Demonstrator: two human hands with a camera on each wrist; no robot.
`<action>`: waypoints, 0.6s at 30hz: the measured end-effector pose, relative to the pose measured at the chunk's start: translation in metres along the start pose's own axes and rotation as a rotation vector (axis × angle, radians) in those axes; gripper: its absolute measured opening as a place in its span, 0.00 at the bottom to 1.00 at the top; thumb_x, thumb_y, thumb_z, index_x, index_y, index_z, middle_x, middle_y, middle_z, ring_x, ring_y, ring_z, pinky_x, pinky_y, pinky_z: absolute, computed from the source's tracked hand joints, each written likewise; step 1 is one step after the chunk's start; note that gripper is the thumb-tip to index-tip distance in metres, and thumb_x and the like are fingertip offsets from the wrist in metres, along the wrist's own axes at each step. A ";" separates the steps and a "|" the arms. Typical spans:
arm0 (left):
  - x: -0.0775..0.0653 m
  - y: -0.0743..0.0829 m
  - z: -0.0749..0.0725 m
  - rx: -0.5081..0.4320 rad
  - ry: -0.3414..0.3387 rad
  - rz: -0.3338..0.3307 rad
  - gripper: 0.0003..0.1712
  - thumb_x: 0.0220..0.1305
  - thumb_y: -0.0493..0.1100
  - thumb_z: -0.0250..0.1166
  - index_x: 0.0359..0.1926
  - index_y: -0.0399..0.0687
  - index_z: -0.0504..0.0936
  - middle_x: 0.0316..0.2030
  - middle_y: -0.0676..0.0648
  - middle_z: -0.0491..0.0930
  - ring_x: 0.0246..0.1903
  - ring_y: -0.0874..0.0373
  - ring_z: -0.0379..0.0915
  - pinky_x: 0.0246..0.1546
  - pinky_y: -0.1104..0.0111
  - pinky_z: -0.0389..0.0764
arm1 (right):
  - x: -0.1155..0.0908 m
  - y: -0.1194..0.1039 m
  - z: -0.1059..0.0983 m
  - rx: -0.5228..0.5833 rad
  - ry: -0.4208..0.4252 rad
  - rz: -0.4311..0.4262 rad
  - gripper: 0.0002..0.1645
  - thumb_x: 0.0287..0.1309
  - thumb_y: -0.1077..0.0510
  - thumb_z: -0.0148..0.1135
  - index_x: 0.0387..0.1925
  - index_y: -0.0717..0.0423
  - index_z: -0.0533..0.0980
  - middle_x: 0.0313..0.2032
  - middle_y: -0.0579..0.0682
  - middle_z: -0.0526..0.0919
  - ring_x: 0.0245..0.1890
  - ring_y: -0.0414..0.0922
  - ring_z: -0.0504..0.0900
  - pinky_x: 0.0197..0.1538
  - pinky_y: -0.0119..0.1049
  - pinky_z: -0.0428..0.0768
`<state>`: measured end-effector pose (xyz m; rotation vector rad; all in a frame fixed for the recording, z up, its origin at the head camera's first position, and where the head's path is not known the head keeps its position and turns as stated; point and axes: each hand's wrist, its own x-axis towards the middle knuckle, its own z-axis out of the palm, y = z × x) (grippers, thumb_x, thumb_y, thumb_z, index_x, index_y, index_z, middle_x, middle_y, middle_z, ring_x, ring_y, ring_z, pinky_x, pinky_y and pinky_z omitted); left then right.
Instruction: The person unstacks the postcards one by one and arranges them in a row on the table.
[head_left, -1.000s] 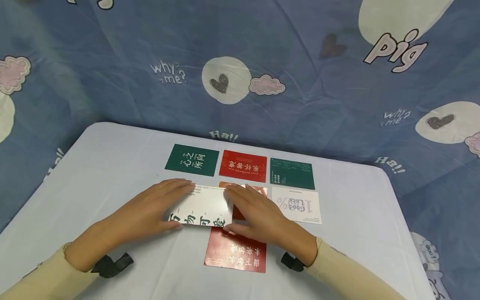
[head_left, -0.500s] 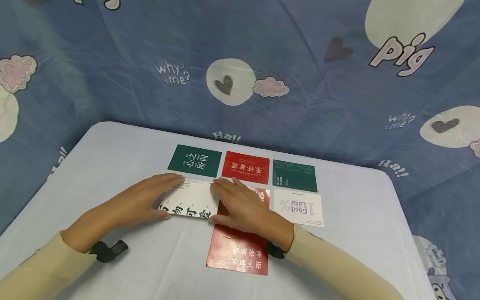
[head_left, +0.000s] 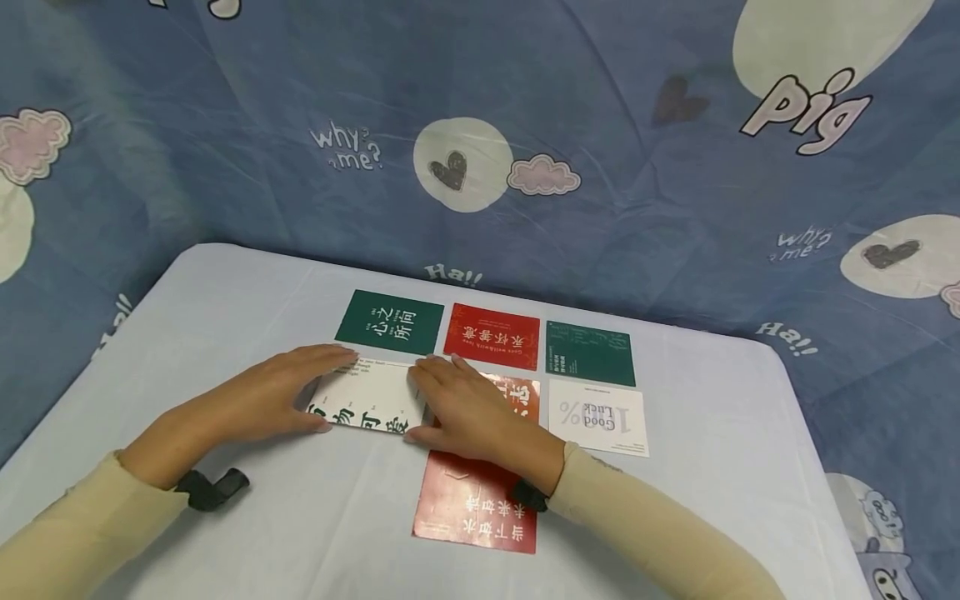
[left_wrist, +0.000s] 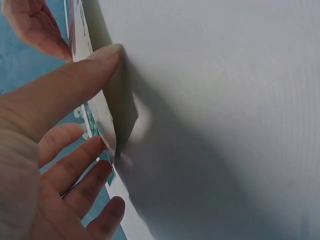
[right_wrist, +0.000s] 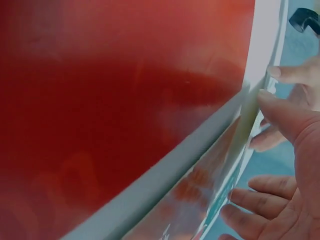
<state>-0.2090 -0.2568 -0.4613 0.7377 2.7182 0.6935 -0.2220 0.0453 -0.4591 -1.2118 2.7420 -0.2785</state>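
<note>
A white postcard [head_left: 371,396] with large dark green characters lies between the two hands, close over the table. My left hand [head_left: 266,392] holds its left end, thumb at the near corner and fingers at the far one. At its right end my right hand [head_left: 476,408] grips it the same way, partly over an orange-red postcard [head_left: 522,393]. In the left wrist view the thumb [left_wrist: 95,65] is at the white postcard's near edge, with a shadow beneath. The right wrist view shows the right thumb [right_wrist: 280,107] at that edge too.
Behind the hands lie a green postcard [head_left: 423,325], a red postcard [head_left: 491,333] and a second green one in a row. A white "Good Luck" postcard [head_left: 596,417] lies at right, a darker red postcard [head_left: 450,492] nearer. A patterned blue cloth [head_left: 300,208] hangs behind the table.
Both hands have moved left and slightly away with the white postcard. It has come off the darker red postcard's top edge, and more of the orange-red postcard shows. The other postcards stay put.
</note>
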 end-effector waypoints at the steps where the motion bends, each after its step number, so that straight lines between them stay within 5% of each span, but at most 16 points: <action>1: 0.001 0.000 0.000 -0.003 -0.003 -0.002 0.52 0.53 0.44 0.83 0.77 0.46 0.69 0.75 0.40 0.67 0.73 0.37 0.60 0.70 0.39 0.65 | 0.001 0.000 0.001 -0.003 -0.004 0.002 0.47 0.60 0.37 0.74 0.72 0.56 0.70 0.71 0.52 0.73 0.75 0.49 0.66 0.79 0.47 0.57; 11: 0.003 0.001 0.000 -0.014 0.010 -0.007 0.52 0.52 0.44 0.84 0.75 0.42 0.70 0.74 0.39 0.68 0.74 0.37 0.61 0.70 0.39 0.65 | 0.006 0.000 0.009 -0.025 -0.035 0.029 0.46 0.60 0.36 0.73 0.72 0.54 0.71 0.72 0.52 0.73 0.76 0.52 0.64 0.80 0.47 0.54; 18: 0.002 0.006 0.004 0.041 0.056 0.018 0.49 0.54 0.47 0.83 0.74 0.38 0.71 0.73 0.37 0.69 0.72 0.35 0.63 0.70 0.39 0.66 | -0.011 0.004 0.001 -0.014 0.005 0.038 0.47 0.61 0.33 0.70 0.72 0.56 0.71 0.74 0.55 0.69 0.78 0.53 0.61 0.80 0.47 0.54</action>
